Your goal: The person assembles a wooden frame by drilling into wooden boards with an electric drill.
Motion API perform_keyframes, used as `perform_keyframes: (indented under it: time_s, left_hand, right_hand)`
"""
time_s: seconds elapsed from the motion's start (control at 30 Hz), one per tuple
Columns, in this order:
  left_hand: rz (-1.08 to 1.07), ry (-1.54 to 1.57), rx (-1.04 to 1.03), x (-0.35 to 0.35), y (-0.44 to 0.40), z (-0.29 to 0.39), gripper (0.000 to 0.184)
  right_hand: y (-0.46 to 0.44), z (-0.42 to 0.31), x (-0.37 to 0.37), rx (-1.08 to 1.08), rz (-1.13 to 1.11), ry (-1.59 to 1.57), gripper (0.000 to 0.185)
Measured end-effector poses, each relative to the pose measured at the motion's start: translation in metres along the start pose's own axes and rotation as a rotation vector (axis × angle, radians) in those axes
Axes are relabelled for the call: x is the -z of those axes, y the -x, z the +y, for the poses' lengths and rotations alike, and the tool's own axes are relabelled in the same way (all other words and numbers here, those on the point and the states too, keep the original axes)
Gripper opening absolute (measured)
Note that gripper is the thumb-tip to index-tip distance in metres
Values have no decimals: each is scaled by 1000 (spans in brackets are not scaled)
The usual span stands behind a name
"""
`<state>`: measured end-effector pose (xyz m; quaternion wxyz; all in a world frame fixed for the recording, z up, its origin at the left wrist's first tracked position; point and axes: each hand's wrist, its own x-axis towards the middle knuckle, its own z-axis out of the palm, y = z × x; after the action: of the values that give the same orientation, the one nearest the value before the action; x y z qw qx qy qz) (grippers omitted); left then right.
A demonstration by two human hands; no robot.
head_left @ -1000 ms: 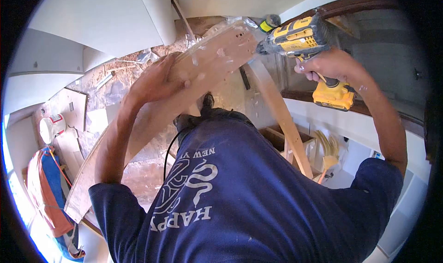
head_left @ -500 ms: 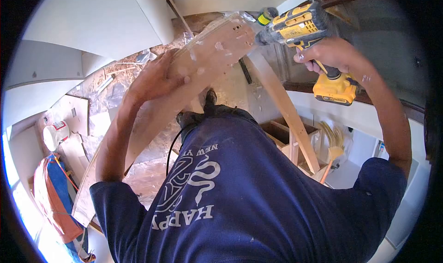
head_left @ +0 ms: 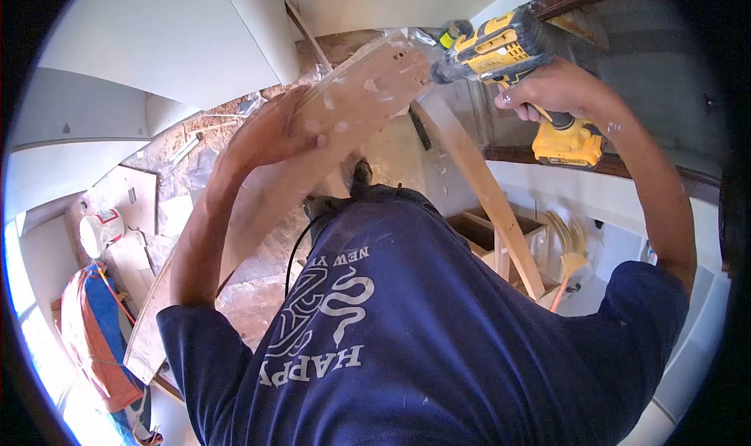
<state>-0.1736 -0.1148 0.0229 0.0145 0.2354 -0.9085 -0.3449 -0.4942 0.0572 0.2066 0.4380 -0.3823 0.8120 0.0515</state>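
Observation:
My right hand (head_left: 554,90) is wrapped round the handle of a yellow and black cordless drill (head_left: 494,48). The drill's dark nose points left at the far end of a long wooden board (head_left: 371,86); whether a bit touches the wood I cannot make out. Several small dark holes show near that end. My left hand (head_left: 283,129) grips the board's edge around its middle, thumb on the face and fingers over the far side. The board slants from upper middle down to the lower left, past my left arm.
A timber leg (head_left: 489,188) slopes down right of the board. Beside it are a wooden box frame (head_left: 473,231) and a broom (head_left: 573,246). A white bucket (head_left: 102,232) lies at left near a blue and orange bundle (head_left: 98,336). Debris covers the floor; white cabinets (head_left: 164,31) stand at upper left.
The view has shifted slightly. The board's far end and the drill appear a little lower and further left, and both hands keep their grips.

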Motion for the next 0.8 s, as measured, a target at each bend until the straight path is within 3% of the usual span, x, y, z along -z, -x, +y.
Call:
perform_keyframes:
  time_s: [0.13,0.23,0.5,0.8]
  left_hand:
    - [159,-5,-140,-17,-20,20,89]
    - [64,-99,45,-18,-36,52,99]
    - [145,-118,42,-28,-28,41,102]
    - [189,-132,54,-29,-26,42,102]
  right_hand:
    - [-1,15,-5,50,1,-55,19]
    - [-3,17,-5,104,23,-49,16]
    - [-7,12,4,141,-1,34,13]
    - [-15,27,4,170,-30,-88,14]
